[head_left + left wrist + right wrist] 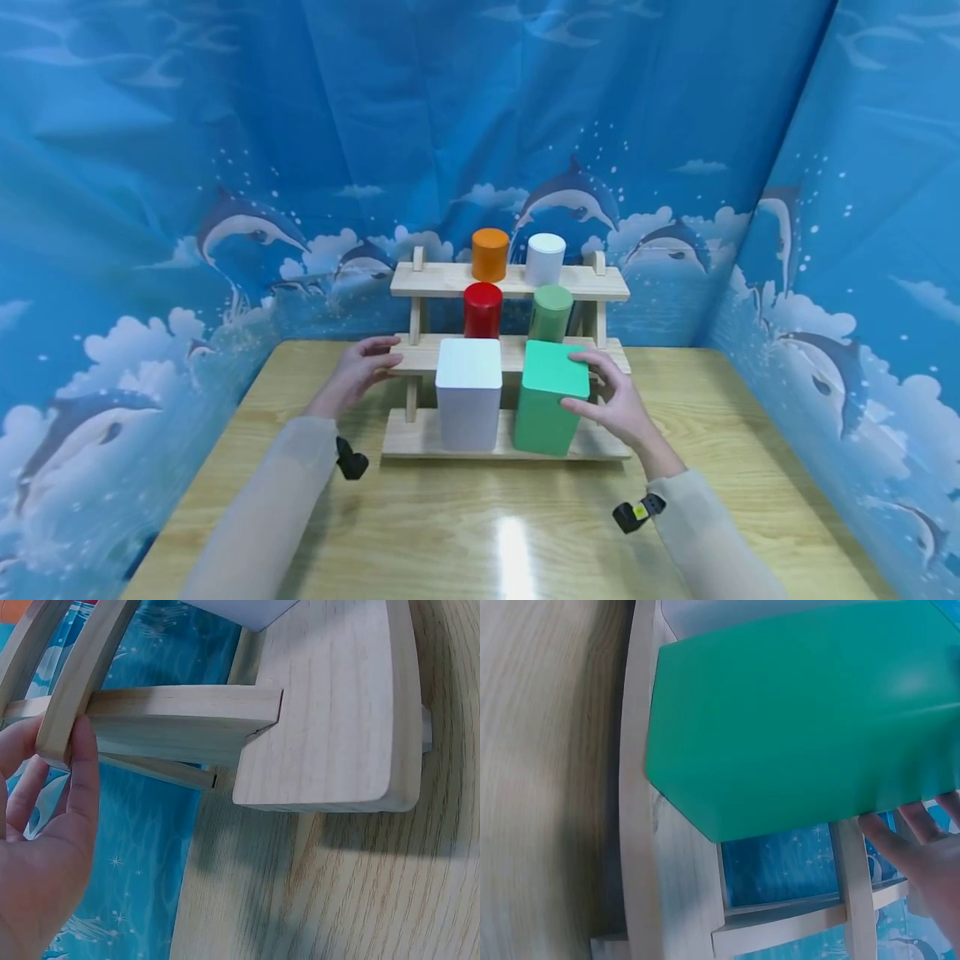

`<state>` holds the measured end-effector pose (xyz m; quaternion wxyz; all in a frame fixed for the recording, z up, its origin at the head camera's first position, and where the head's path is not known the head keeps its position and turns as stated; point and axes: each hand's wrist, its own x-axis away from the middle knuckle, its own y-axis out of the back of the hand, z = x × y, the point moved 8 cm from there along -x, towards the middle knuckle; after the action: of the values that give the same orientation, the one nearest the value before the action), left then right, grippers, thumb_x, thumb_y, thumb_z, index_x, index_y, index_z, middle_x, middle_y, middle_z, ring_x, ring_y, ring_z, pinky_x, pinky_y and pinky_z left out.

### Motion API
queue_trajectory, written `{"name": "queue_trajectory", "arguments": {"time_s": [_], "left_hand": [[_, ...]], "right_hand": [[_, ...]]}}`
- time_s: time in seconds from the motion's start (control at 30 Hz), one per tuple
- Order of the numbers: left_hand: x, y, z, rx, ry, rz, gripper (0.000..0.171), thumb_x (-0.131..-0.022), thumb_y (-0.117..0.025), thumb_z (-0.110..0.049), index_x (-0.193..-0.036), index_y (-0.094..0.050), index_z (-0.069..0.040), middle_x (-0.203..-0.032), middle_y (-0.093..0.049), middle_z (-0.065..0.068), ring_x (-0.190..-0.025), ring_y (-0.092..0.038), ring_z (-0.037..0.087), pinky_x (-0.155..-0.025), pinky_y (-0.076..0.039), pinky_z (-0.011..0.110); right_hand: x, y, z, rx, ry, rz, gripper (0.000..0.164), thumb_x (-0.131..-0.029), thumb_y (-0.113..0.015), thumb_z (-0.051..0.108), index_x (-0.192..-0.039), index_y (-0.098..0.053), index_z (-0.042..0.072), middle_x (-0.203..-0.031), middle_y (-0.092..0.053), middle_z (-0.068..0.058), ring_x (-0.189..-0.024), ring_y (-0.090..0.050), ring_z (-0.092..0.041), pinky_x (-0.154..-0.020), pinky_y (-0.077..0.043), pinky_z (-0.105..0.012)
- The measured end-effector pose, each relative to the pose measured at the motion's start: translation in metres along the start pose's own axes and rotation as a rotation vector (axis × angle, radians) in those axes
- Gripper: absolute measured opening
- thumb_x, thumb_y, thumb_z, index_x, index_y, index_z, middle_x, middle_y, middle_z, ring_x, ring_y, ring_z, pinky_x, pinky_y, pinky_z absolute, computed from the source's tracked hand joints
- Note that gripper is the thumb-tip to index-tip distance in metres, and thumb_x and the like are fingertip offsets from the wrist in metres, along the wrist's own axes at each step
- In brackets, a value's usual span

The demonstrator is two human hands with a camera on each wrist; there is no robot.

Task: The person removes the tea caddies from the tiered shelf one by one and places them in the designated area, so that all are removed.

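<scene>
A three-tier wooden display shelf (517,281) stands on the table. My left hand (360,371) pinches the left end of its middle board (60,739), thumb and fingers on either side of the wood. On the bottom board (408,433) stand a white box (469,408) and, to its right, a green box (551,417). My right hand (611,396) holds the green box from the right, thumb by its front face and a finger over the top edge. In the right wrist view several fingertips meet the back edge of the green box (795,735).
The middle board carries a red cylinder (482,312) and a light green cylinder (551,312). Up on the top board are an orange cylinder (490,254) and a white cylinder (544,258). A blue dolphin-print curtain (450,125) surrounds the wooden table (427,533) behind and at both sides.
</scene>
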<state>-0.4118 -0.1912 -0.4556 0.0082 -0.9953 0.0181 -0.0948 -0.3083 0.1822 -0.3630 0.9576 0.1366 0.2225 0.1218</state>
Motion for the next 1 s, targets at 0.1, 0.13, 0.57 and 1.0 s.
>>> {"name": "queue_trajectory", "arguments": {"time_s": [0.1, 0.13, 0.57, 1.0], "left_hand": [[0.001, 0.0, -0.001, 0.011, -0.001, -0.002, 0.048, -0.084, -0.07, -0.018, -0.128, -0.053, -0.009, -0.131, -0.048, 0.008, -0.113, -0.05, 0.024, -0.094, -0.046, 0.04], [0.001, 0.0, -0.001, 0.007, -0.006, -0.001, 0.048, -0.084, -0.07, -0.018, -0.128, -0.053, -0.008, -0.131, -0.048, 0.008, -0.113, -0.05, 0.024, -0.094, -0.046, 0.039], [-0.001, 0.0, -0.001, -0.091, -0.107, 0.008, 0.051, -0.084, -0.07, -0.024, -0.129, -0.052, -0.009, -0.129, -0.048, 0.009, -0.113, -0.05, 0.024, -0.093, -0.047, 0.036], [0.003, -0.001, -0.003, -0.09, -0.125, 0.023, 0.048, -0.088, -0.066, -0.02, -0.131, -0.05, -0.008, -0.132, -0.046, 0.01, -0.117, -0.047, 0.024, -0.095, -0.045, 0.036]], "right_hand": [[0.003, 0.001, -0.004, -0.015, 0.029, -0.017, 0.059, -0.076, -0.072, -0.006, -0.129, -0.046, -0.001, -0.138, -0.035, -0.018, -0.116, -0.044, -0.029, -0.09, -0.043, -0.049], [0.004, 0.002, -0.006, -0.019, 0.037, -0.023, 0.059, -0.076, -0.072, -0.007, -0.129, -0.047, -0.001, -0.14, -0.034, -0.017, -0.117, -0.044, -0.027, -0.09, -0.044, -0.047], [0.024, 0.006, 0.0, -0.063, 0.172, -0.049, 0.061, -0.071, -0.072, -0.014, -0.126, -0.047, -0.006, -0.136, -0.036, -0.021, -0.118, -0.045, -0.022, -0.089, -0.048, -0.026], [0.046, 0.0, 0.012, -0.043, 0.171, -0.001, 0.062, -0.069, -0.073, -0.014, -0.125, -0.048, -0.006, -0.134, -0.037, -0.018, -0.118, -0.045, -0.02, -0.091, -0.047, -0.029]]}}
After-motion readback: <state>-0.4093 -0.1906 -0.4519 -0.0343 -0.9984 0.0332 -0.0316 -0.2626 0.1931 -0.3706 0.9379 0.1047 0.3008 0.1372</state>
